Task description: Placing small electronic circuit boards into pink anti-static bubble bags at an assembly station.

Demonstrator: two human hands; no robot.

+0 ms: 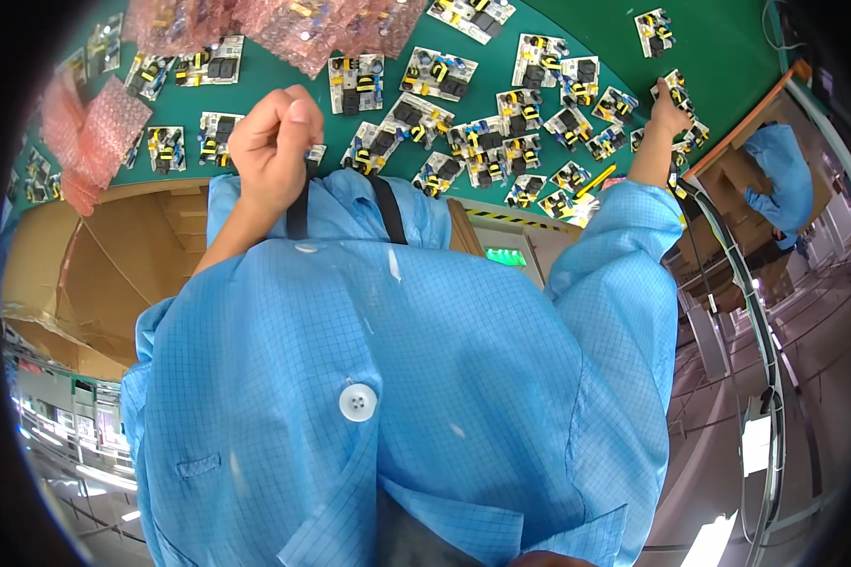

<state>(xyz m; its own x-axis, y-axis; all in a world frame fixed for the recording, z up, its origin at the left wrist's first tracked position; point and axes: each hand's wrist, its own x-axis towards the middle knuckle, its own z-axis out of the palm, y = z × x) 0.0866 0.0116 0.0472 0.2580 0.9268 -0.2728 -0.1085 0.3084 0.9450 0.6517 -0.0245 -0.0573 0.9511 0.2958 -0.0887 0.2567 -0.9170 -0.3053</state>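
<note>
My left hand (276,142) is raised at the near edge of the green table, its fingers curled into a fist. Whatever may be inside the fist is hidden. Just left of it lies a circuit board (219,132) with black and yellow parts. Stretched out to the far right, my right hand (669,115) has its fingers closed at the edge of another circuit board (676,90). Several similar boards (482,142) lie scattered between my hands. A yellow pen-like stick (598,178) rests among the boards nearer my right forearm.
Pink bubble wrap (321,28) is heaped at the back, with more bubble wrap (113,123) at the left. An open cardboard box (113,265) stands below the table's left edge. Dark cables (742,274) run down at the right, where another person's blue sleeve (785,175) shows.
</note>
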